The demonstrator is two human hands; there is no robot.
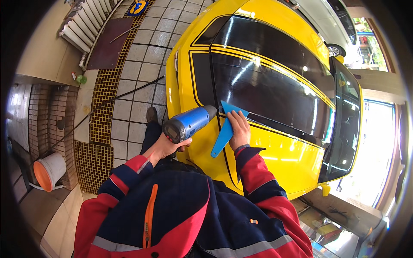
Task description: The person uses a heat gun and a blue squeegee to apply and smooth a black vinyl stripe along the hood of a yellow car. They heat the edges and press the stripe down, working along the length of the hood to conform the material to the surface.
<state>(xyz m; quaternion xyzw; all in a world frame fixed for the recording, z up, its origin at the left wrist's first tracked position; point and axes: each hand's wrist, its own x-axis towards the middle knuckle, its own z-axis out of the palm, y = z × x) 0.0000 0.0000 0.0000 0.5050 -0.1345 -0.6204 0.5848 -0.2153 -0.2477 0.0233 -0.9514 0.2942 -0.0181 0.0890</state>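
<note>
My left hand is wrapped round the grip of a blue and black heat gun, whose nozzle points right, toward the front edge of the hood. The gun's grip is mostly hidden under its body. My right hand holds a blue plastic squeegee, its wide blade resting by the lower edge of a glossy black stripe and its handle slanting down toward me. The stripe, edged with thin black lines, runs along the hood of a yellow car. Gun nozzle and blade are close together.
A black cable or hose crosses the tiled floor and the yellow drain grating at left. A white bucket with an orange inside lies by the brick pillar. A white car stands beyond the yellow one.
</note>
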